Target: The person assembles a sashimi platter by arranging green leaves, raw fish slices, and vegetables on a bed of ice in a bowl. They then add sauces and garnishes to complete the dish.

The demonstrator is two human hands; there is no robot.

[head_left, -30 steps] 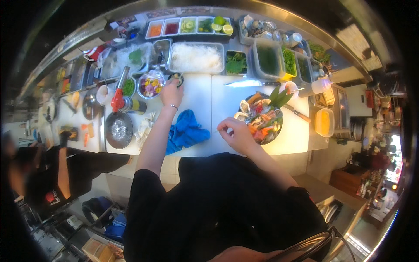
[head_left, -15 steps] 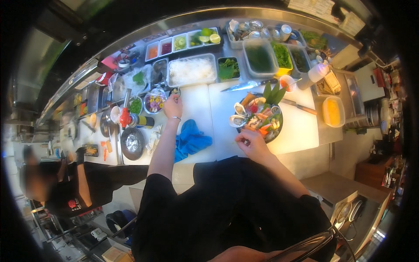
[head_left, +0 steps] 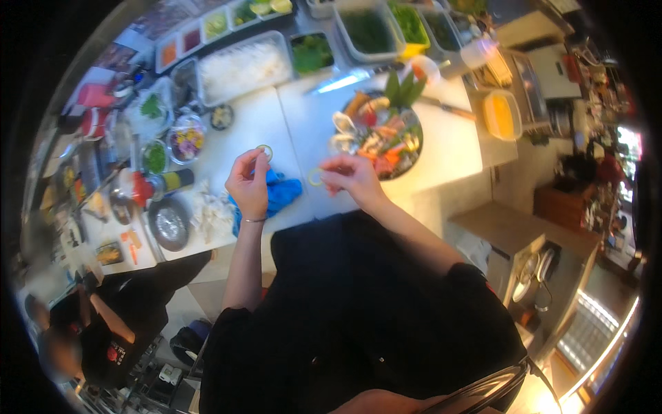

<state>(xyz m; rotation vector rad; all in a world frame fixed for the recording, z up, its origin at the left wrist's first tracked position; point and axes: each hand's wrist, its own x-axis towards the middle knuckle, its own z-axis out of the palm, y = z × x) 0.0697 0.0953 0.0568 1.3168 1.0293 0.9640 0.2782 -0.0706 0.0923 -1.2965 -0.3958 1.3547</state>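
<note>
Over the white cutting board (head_left: 276, 131), my left hand (head_left: 248, 183) is pinching a thin pale-green ring slice (head_left: 265, 150) at its fingertips, probably cucumber, too blurry to swear. My right hand (head_left: 353, 178) pinches a second ring slice (head_left: 315, 177) just left of the dark seafood platter (head_left: 383, 134). Blue cloth (head_left: 279, 195) sits between both hands.

Views: 1, head-worn fisheye, left of a pair. Position: above the person's chest, facing steeply down and forward. Range: near; dark torso fills 6 o'clock, forearms rise toward centre. White counter (head_left: 276, 131) spans 10 to 1 o'clock, its edges bowing toward the rim. Floor and shelving lie at 3 to 4 o'clock. Shared coverage: none shown, no second picture.
</note>
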